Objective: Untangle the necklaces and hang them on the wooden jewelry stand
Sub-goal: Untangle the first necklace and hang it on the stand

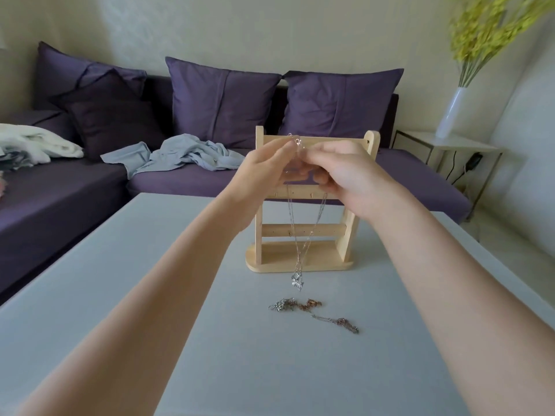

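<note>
A: Why do I have both hands raised in front of the stand (312,202) instead of working down on the desk (150,295)?

B: So the chain (300,235) can hang free. My left grip (264,172) and right grip (345,172) are both pinched on its top end, fingertips almost touching, at the height of the top bar. Below the grips the 2 strands drop straight, cross the lower bars and meet at a silver pendant (297,280) dangling just in front of the base. With its weight pulling the loop open, I can see it carries no knots.

A: And the pinch is that close together because?

B: I judge the clasp sits between the fingertips; it's too small to be sure. Holding both ends tight there lets me either open it or lift the loop over a peg.

A: Is it on the stand yet?

B: I can't tell. The hands cover the top bar right behind the grips.

A: What about the rest?

B: Further below the grips, nearer to me than the base, a tangle (295,304) of silver and rose-coloured chain lies on the desk, with another strand (339,322) trailing to its right. That stays put until this 1 is hung, I'd say.
</note>
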